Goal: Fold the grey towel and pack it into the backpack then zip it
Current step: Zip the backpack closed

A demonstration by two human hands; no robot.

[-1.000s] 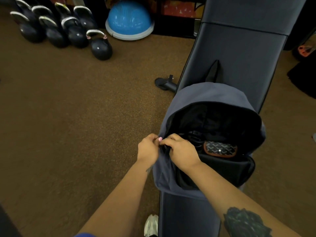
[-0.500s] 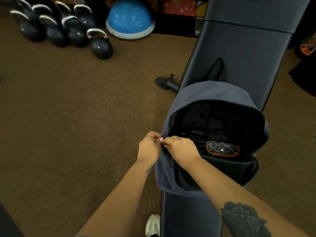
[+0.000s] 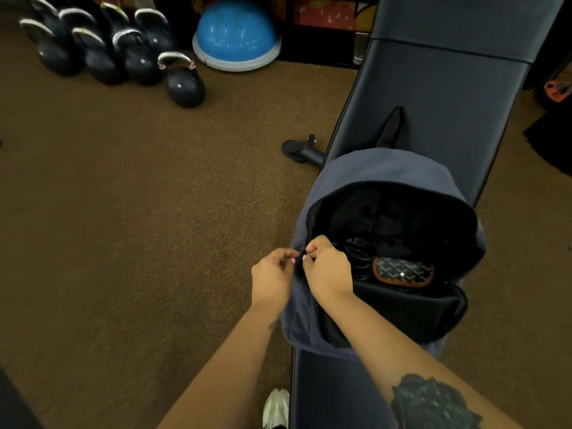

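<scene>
Left hand (image 3: pixel 272 278) and right hand (image 3: pixel 328 269) pinch together on the left rim of an open slate-blue fabric backpack (image 3: pixel 380 168), which gapes rightward from them on a black padded bench (image 3: pixel 439 97).

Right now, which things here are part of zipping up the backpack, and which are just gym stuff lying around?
Job in hand:
backpack, open on the bench
left hand and right hand, pinched together at its opening edge
patterned pouch inside

Lying about:
kettlebells
blue balance dome
</scene>
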